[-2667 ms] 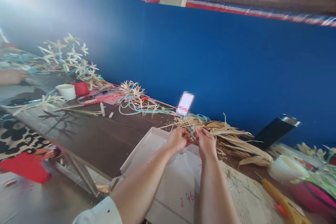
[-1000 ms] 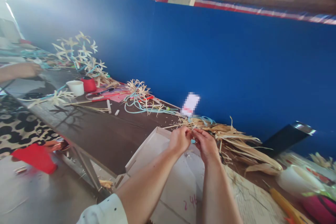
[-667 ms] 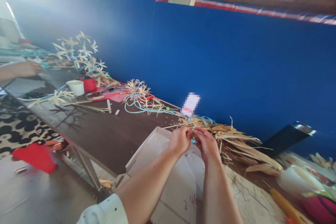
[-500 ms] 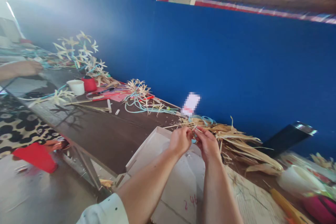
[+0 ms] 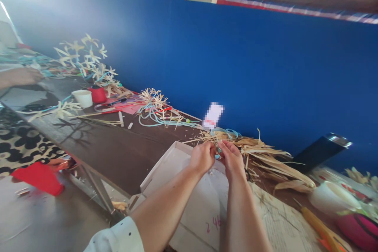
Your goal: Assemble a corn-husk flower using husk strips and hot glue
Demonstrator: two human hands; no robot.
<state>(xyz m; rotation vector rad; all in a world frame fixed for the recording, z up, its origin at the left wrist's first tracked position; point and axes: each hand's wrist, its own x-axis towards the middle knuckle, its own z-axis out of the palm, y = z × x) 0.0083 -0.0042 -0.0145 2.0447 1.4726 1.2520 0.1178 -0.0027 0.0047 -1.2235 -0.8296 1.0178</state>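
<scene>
My left hand (image 5: 202, 157) and my right hand (image 5: 233, 160) meet fingertip to fingertip above a flat white cardboard box (image 5: 165, 167). Both pinch a small piece between them, made of pale straw strips and a bit of light blue cord; most of it is hidden by my fingers. Just behind my hands lies a heap of dry straw-coloured husk strips (image 5: 262, 156) on the dark wooden table (image 5: 118, 149).
Straw flowers (image 5: 85, 57), blue cord loops (image 5: 153, 118), a white cup (image 5: 82, 97) and a red cup (image 5: 97, 94) lie further left. Another person's hand (image 5: 17, 76) rests at far left. A black flask (image 5: 320, 151), white bowl (image 5: 333, 199), yellow-handled tool (image 5: 319, 226) sit right. A blue partition (image 5: 236, 67) backs the table.
My hands stay together over the box, with only small finger movements on the piece. The view has shifted slightly.
</scene>
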